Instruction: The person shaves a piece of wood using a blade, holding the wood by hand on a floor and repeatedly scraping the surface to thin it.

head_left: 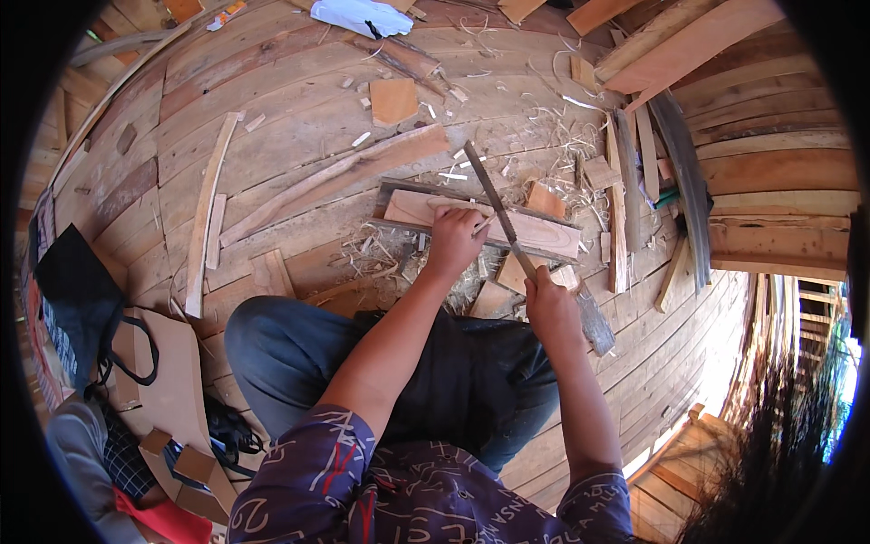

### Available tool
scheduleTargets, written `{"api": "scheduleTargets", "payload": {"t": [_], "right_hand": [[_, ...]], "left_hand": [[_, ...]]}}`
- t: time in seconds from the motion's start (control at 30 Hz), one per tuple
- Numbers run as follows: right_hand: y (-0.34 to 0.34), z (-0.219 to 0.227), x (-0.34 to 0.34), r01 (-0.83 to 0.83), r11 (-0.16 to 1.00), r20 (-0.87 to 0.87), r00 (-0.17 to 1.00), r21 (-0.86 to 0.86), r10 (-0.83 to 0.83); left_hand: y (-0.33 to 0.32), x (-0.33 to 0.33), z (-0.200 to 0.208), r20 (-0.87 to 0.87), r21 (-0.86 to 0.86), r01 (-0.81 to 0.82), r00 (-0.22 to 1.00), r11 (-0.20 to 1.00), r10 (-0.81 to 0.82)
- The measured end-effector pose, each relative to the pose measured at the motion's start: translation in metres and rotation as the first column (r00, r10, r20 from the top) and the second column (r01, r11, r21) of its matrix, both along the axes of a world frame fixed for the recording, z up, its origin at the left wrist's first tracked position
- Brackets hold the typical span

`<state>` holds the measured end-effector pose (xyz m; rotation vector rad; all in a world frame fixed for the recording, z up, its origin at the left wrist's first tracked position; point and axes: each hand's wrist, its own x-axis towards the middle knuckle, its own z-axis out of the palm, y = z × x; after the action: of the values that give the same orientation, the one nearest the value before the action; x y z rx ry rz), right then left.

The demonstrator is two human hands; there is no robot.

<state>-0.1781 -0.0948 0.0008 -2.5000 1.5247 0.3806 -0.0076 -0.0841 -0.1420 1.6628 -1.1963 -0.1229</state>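
My right hand (551,306) is wrapped round the handle of a long knife (495,198), its narrow dark blade slanting up and left. Closed in a pinch, my left hand (456,240) holds a small thin wooden stick (484,226), whose tip lies close beside the blade. Under both is a pale smooth board (544,235), resting on a darker plank (391,192) on the floor. Just past my right hand lies a grey bark-covered piece of wood (594,324); its other end is hidden. Curled shavings (379,251) are heaped in front of my knees.
Offcuts and shavings litter the plank floor (299,100). A long curved board (335,181) and a narrow strip (210,213) lie to the left. Boards (698,45) lean at the right. A black bag (77,290) and an open cardboard box (172,381) stand at my left.
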Motion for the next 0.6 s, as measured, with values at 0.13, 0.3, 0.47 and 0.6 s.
{"api": "scheduleTargets", "payload": {"t": [0.13,0.3,0.47,0.6], "right_hand": [[-0.004,-0.004,0.012,0.001,1.0,0.049,0.999,-0.001,-0.001],[-0.011,-0.003,0.019,0.0,1.0,0.02,1.0,0.015,0.0],[-0.012,-0.003,0.023,0.02,0.999,0.004,1.0,0.045,-0.021],[-0.009,0.004,0.028,0.037,0.998,-0.005,0.999,0.054,-0.036]], "left_hand": [[0.002,0.0,0.0,0.017,0.002,0.016,1.0,1.0,-0.016],[0.002,0.0,0.002,0.033,0.015,0.023,0.999,1.0,-0.023],[0.001,-0.001,0.001,-0.006,-0.035,-0.029,1.0,0.999,0.028],[0.001,-0.001,-0.002,-0.013,0.014,-0.017,1.0,1.0,0.017]]}}
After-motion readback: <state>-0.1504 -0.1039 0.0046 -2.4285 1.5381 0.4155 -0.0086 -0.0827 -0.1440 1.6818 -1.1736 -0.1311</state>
